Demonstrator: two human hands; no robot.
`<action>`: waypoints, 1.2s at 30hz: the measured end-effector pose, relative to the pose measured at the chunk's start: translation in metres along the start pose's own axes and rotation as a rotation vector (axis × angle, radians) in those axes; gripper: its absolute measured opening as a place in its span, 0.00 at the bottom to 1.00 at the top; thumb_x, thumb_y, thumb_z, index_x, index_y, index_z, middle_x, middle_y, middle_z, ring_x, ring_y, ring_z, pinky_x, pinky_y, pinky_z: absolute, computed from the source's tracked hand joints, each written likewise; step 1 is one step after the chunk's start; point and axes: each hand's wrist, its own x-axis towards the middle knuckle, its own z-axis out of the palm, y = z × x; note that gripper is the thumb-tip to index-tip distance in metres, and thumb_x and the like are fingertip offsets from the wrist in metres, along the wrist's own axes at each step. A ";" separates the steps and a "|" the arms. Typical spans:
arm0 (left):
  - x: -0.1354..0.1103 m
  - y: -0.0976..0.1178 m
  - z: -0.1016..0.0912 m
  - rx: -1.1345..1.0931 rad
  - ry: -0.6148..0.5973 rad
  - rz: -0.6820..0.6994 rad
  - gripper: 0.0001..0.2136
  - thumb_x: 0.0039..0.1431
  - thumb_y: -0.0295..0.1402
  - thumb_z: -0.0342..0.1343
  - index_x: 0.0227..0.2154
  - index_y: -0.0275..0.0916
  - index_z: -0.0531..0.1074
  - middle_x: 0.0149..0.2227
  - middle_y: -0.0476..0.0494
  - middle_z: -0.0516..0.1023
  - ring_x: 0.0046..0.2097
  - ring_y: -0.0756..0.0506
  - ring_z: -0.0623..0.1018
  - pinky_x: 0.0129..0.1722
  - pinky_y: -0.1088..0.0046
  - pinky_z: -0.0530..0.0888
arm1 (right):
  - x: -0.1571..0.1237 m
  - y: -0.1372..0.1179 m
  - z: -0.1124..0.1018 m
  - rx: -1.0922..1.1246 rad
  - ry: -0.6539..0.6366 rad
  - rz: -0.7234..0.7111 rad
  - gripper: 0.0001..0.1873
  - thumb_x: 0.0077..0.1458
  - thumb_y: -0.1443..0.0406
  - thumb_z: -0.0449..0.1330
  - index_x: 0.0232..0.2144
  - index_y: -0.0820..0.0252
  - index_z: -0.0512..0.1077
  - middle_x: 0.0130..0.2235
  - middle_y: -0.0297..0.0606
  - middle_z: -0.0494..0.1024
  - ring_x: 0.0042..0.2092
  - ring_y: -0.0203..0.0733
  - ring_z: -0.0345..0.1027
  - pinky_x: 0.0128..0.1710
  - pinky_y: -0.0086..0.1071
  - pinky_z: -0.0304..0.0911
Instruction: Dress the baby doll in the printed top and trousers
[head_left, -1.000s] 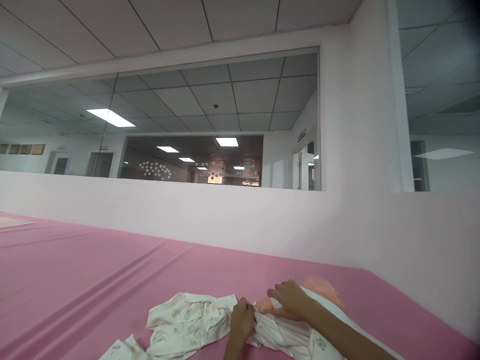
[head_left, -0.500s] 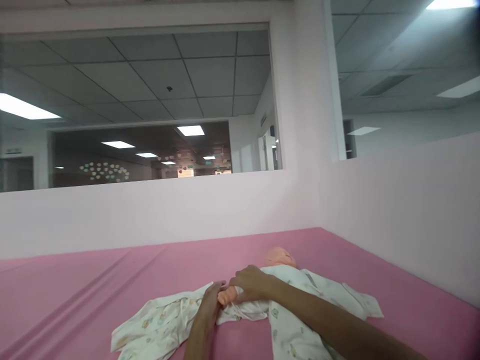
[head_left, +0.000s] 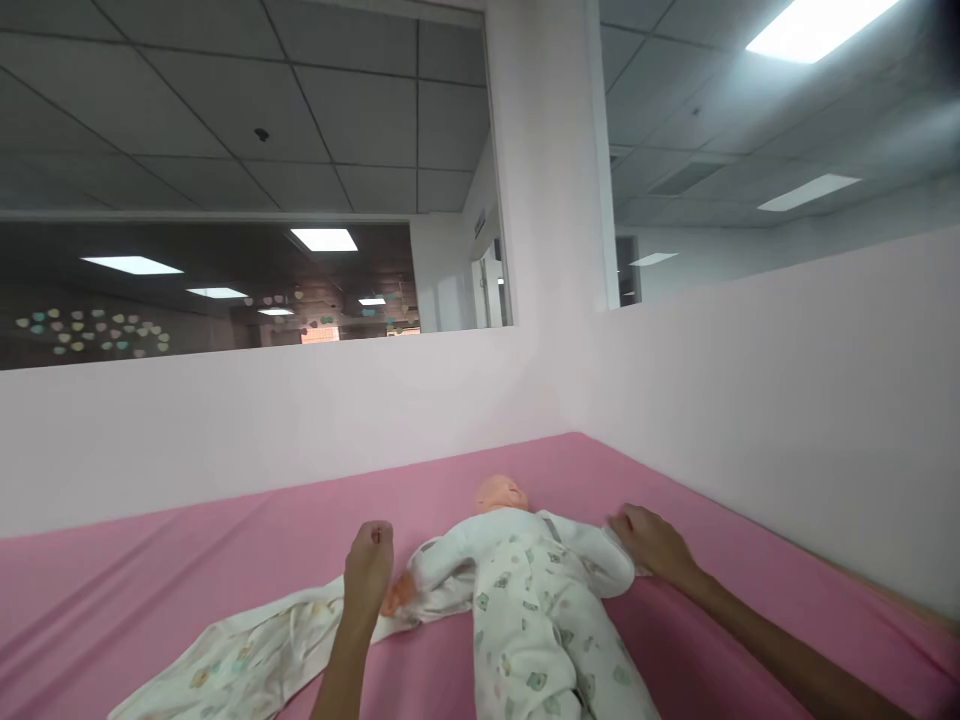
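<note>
A baby doll (head_left: 501, 493) lies on its back on the pink sheet, wearing white clothing (head_left: 532, 600) with a small print. My left hand (head_left: 369, 568) is a closed fist, raised beside the doll's orange-looking hand (head_left: 399, 592) and apart from it. Beneath that fist a white printed garment (head_left: 255, 650) is spread out, reaching under the doll's arm. My right hand (head_left: 651, 540) is closed at the end of the doll's other sleeve (head_left: 604, 562). Its fingertips are slightly blurred, and the doll's hand on that side is hidden.
The pink sheet (head_left: 247, 540) covers the padded surface, with creases on the left. White low walls (head_left: 300, 410) meet in a corner behind the doll, with glass panes above them. A wall (head_left: 810, 390) runs along the right side.
My left hand has come off the doll's hand and lifted to the left. My right hand has crossed from that hand to the other sleeve. The view has swung right.
</note>
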 end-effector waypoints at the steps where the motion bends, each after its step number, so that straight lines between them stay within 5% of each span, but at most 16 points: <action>1: -0.005 0.018 0.006 0.011 -0.010 0.057 0.11 0.58 0.38 0.47 0.37 0.40 0.70 0.38 0.46 0.78 0.41 0.43 0.76 0.40 0.68 0.71 | 0.002 0.024 0.001 -0.003 -0.024 0.046 0.20 0.59 0.53 0.46 0.25 0.57 0.66 0.32 0.44 0.76 0.34 0.47 0.71 0.31 0.36 0.58; 6: -0.054 0.103 0.065 0.223 -0.386 0.546 0.14 0.61 0.35 0.43 0.44 0.41 0.70 0.46 0.43 0.76 0.47 0.45 0.74 0.48 0.70 0.68 | 0.012 0.080 0.024 0.052 -0.099 0.125 0.18 0.57 0.51 0.48 0.23 0.56 0.62 0.30 0.42 0.75 0.31 0.45 0.70 0.28 0.33 0.56; 8: -0.069 0.123 0.093 0.349 -0.615 0.752 0.16 0.60 0.37 0.46 0.49 0.42 0.70 0.54 0.44 0.72 0.56 0.45 0.69 0.56 0.69 0.63 | 0.015 0.083 0.033 0.055 -0.080 0.117 0.15 0.58 0.55 0.47 0.25 0.56 0.61 0.31 0.41 0.75 0.33 0.44 0.69 0.29 0.33 0.55; 11: -0.075 0.134 0.130 0.555 -0.849 0.803 0.20 0.59 0.39 0.47 0.54 0.42 0.67 0.58 0.45 0.69 0.59 0.44 0.66 0.58 0.68 0.62 | 0.018 0.087 0.040 0.064 -0.063 0.065 0.10 0.56 0.59 0.47 0.25 0.55 0.60 0.31 0.38 0.75 0.34 0.43 0.68 0.30 0.33 0.55; 16: -0.064 0.126 0.163 0.749 -0.820 0.750 0.17 0.54 0.35 0.51 0.46 0.37 0.73 0.46 0.36 0.78 0.49 0.38 0.75 0.47 0.64 0.70 | 0.032 0.107 0.029 0.063 -0.020 0.022 0.09 0.56 0.61 0.47 0.26 0.55 0.61 0.31 0.36 0.74 0.34 0.41 0.68 0.31 0.32 0.55; 24: -0.066 0.117 0.169 0.880 -0.716 0.773 0.14 0.54 0.34 0.48 0.39 0.35 0.74 0.44 0.33 0.77 0.48 0.37 0.75 0.46 0.63 0.70 | 0.059 0.165 -0.002 -0.079 0.100 0.286 0.15 0.59 0.60 0.42 0.32 0.59 0.66 0.36 0.47 0.75 0.37 0.50 0.68 0.32 0.37 0.55; 27: -0.070 0.115 0.173 0.905 -0.691 0.789 0.16 0.55 0.33 0.48 0.42 0.33 0.73 0.45 0.31 0.76 0.50 0.36 0.74 0.49 0.61 0.68 | 0.055 0.153 0.002 -0.133 0.136 0.279 0.16 0.58 0.62 0.43 0.36 0.62 0.68 0.40 0.51 0.75 0.41 0.54 0.68 0.39 0.42 0.56; 31: -0.078 0.116 0.185 0.943 -0.665 0.830 0.18 0.55 0.31 0.48 0.48 0.30 0.70 0.48 0.27 0.74 0.52 0.32 0.72 0.51 0.54 0.66 | 0.042 0.095 0.023 -0.137 0.235 0.182 0.23 0.61 0.56 0.44 0.53 0.61 0.61 0.53 0.50 0.69 0.54 0.55 0.61 0.51 0.45 0.53; 36: -0.088 0.119 0.213 0.981 -0.717 0.928 0.18 0.54 0.28 0.51 0.48 0.29 0.70 0.46 0.26 0.75 0.48 0.33 0.75 0.48 0.54 0.68 | 0.017 0.013 0.053 -0.061 0.197 0.020 0.24 0.59 0.51 0.49 0.50 0.61 0.65 0.50 0.51 0.71 0.52 0.56 0.62 0.51 0.46 0.52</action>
